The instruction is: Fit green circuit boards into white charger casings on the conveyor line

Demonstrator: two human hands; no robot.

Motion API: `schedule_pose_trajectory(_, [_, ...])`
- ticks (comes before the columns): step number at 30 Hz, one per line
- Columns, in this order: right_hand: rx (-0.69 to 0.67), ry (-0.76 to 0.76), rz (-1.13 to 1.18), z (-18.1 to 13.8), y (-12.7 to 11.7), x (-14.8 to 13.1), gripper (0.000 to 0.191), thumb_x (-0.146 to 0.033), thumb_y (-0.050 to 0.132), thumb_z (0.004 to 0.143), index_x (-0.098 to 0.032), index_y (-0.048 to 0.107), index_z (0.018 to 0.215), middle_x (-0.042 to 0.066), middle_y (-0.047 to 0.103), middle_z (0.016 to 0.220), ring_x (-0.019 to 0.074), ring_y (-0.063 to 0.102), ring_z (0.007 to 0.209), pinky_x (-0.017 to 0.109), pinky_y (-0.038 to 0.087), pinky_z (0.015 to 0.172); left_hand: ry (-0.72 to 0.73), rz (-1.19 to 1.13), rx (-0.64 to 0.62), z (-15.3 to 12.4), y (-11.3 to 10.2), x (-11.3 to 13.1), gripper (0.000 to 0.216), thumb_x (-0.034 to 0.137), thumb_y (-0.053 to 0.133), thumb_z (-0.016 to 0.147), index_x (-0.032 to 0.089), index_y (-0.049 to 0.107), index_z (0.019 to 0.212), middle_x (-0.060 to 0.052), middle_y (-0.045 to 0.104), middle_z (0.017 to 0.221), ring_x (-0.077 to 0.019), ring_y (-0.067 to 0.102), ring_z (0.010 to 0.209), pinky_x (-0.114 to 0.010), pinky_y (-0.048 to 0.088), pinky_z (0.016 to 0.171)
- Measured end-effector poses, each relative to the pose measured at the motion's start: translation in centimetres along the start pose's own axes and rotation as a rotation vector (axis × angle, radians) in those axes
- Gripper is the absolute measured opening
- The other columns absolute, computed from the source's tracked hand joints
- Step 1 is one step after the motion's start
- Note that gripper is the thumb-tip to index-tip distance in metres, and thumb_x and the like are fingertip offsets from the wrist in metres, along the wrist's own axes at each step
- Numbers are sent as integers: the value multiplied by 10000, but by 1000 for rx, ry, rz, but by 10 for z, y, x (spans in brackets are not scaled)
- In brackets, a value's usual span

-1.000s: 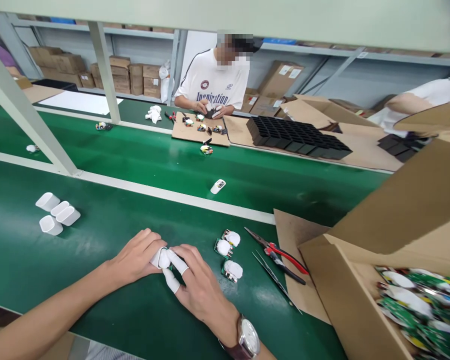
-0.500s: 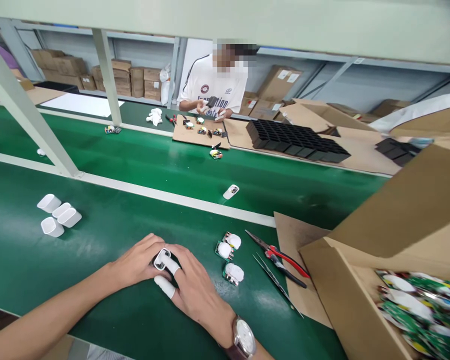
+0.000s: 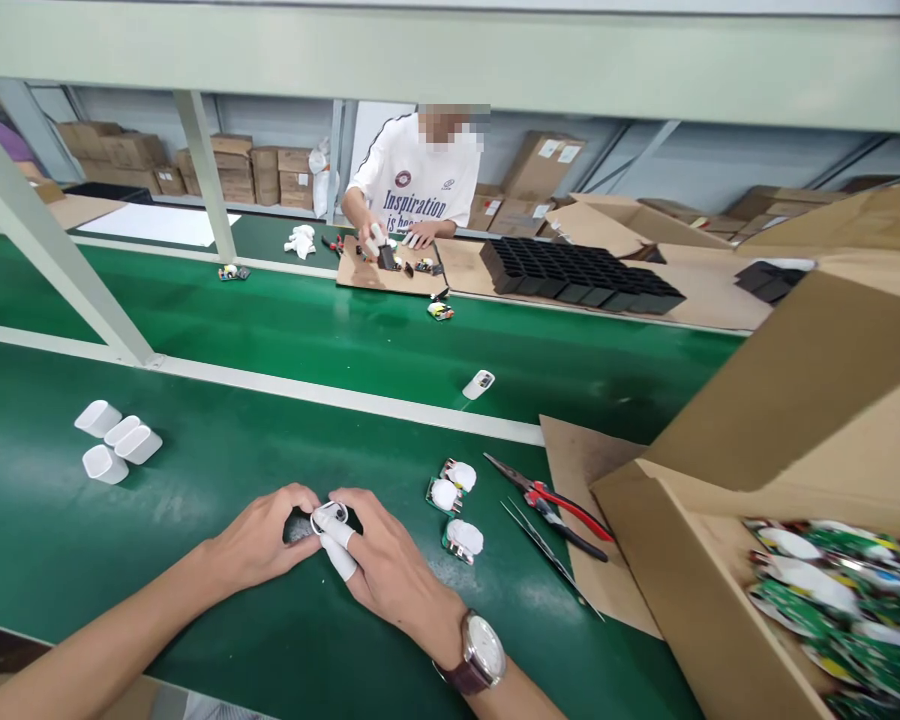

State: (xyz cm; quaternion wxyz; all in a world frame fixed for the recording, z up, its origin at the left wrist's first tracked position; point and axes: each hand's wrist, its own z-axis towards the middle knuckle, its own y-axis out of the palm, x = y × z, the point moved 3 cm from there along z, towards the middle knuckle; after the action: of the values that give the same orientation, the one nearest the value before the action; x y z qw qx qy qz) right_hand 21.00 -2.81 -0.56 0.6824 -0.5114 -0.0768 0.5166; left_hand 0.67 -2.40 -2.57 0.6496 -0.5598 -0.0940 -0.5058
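Note:
A small white plastic casing (image 3: 318, 521), open at the top with dark parts inside, stands between my two hands low over the green bench. My left hand (image 3: 259, 535) pinches its left side with thumb and forefinger, the fingers bowed around a gap. My right hand (image 3: 386, 550) wears white finger cots on thumb and forefinger. Those two tips press at the casing's mouth, while its other fingers curl round the far side. Right of my hands lie three green circuit boards topped with white blobs, the closest being a circuit board (image 3: 464, 540).
Several empty white casings (image 3: 136, 444) stand at left. Pliers (image 3: 547, 503) and tweezers (image 3: 547, 555) lie beside a cardboard box (image 3: 709, 580) of circuit boards. Beyond a white rail, a green belt (image 3: 330, 350) carries a filled casing (image 3: 479, 385). A co-worker (image 3: 420, 185) handles parts beside black trays (image 3: 577, 272).
My right thumb has come up against the casing, and my left fingers have bowed into a pinch. Items on the belt have shifted right. The co-worker's hand has lowered a dark part to the cardboard.

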Motion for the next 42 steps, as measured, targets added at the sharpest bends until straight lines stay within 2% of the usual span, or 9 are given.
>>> schedule_pose_trajectory(10, [-10,56,15,3,-13,1,249,-175,547,1052,-228,603,1289,129,663,1256,287,662,1136,493,611,962,37,8,-9,0,2,0,300,231,675,997,271,468,1211,-45,735,1153,-199,755,1032,-354,621,888])
schedule_pose_trajectory(16, [258,203,162,-5,-28,19,300,-165,518,1072,-245,512,1361,125,657,1306,245,667,1210,460,605,1018,201,190,-45,6,-3,9,286,191,661,1024,250,578,1291,-85,701,1222,-210,737,1052,-351,634,901])
schedule_pose_trajectory(20, [299,175,113,-8,-33,20,326,-162,555,1064,-252,524,1375,114,665,1278,244,673,1185,452,612,996,368,268,38,12,-9,24,214,99,638,1010,219,651,1186,-112,691,1202,-205,726,976,-335,637,815])
schedule_pose_trajectory(23, [309,151,79,-7,-34,17,354,-147,567,1058,-243,517,1396,112,664,1279,243,665,1170,443,605,988,344,266,29,15,-7,31,116,101,606,1017,199,668,1026,-107,709,1119,-179,708,844,-315,623,715])
schedule_pose_trajectory(26, [323,139,-27,-4,-40,19,340,-138,550,1058,-229,528,1386,112,673,1262,253,663,1134,445,599,961,152,64,-37,24,-6,24,122,190,612,1032,201,675,928,-88,733,1061,-164,721,803,-296,626,695])
schedule_pose_trajectory(30, [289,268,-421,-10,-58,45,255,-191,518,1059,-173,599,1301,159,682,1165,307,655,1021,489,572,874,-186,-190,70,69,-25,-10,251,421,665,997,182,676,921,-78,760,954,-183,749,729,-312,645,654])
schedule_pose_trajectory(33, [195,518,-655,-27,-75,80,199,-248,577,1018,-150,675,1160,189,678,1038,330,644,956,470,543,823,-234,137,182,132,-52,-39,242,425,680,933,188,683,883,-82,757,1010,-213,759,825,-357,639,789])
schedule_pose_trajectory(37, [6,757,-699,-49,-86,114,108,-260,650,952,-164,697,941,166,687,911,310,673,899,404,503,804,-266,357,244,210,-75,-72,93,263,690,864,179,686,823,-100,724,976,-248,739,829,-408,594,878])
schedule_pose_trajectory(42, [-26,673,-658,-51,-89,129,88,-214,613,914,-188,681,866,128,710,862,276,688,837,369,492,793,-268,469,193,219,-76,-77,144,233,776,834,181,743,964,-93,752,1004,-253,742,910,-350,593,853])
